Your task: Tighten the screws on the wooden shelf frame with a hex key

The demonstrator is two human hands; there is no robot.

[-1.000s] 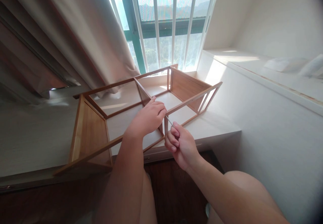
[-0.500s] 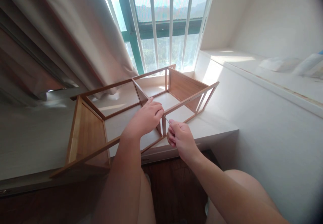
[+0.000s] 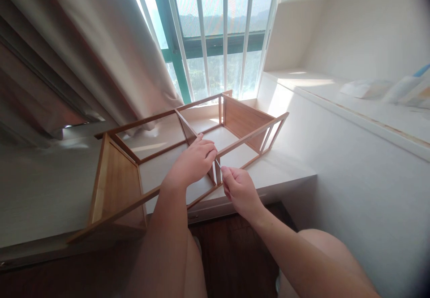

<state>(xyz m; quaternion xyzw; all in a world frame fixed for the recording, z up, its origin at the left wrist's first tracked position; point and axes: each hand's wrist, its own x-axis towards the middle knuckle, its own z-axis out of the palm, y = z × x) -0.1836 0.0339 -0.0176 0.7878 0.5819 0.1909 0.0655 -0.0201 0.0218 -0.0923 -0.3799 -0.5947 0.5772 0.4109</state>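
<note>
A wooden shelf frame (image 3: pixel 252 136) lies on its side across the white window ledge, with solid panels at both ends and one in the middle. Over the joint of its front rail and middle panel, my left hand (image 3: pixel 195 160) is curled, gripping the wood. Just right of it, my right hand (image 3: pixel 238 186) is closed around a thin metal tool (image 3: pixel 218 163), perhaps a hex key. Only the tool's slim shaft shows, slanting up to the rail at the joint. Its other end is hidden inside my fist, and the exact contact point is too small to make out.
A curtain (image 3: pixel 110 56) hangs at the left, touching the ledge behind the frame. A barred window (image 3: pixel 215 42) stands behind. At the right, a white built-in shelf (image 3: pixel 302 80) holds plastic-wrapped items (image 3: pixel 366 88). Dark floor (image 3: pixel 235 248) lies below, between my legs.
The view has tilted slightly, so everything sits a little lower. My right hand has shifted slightly, and the tool's shaft stands a bit steeper. My left hand keeps its place on the frame.
</note>
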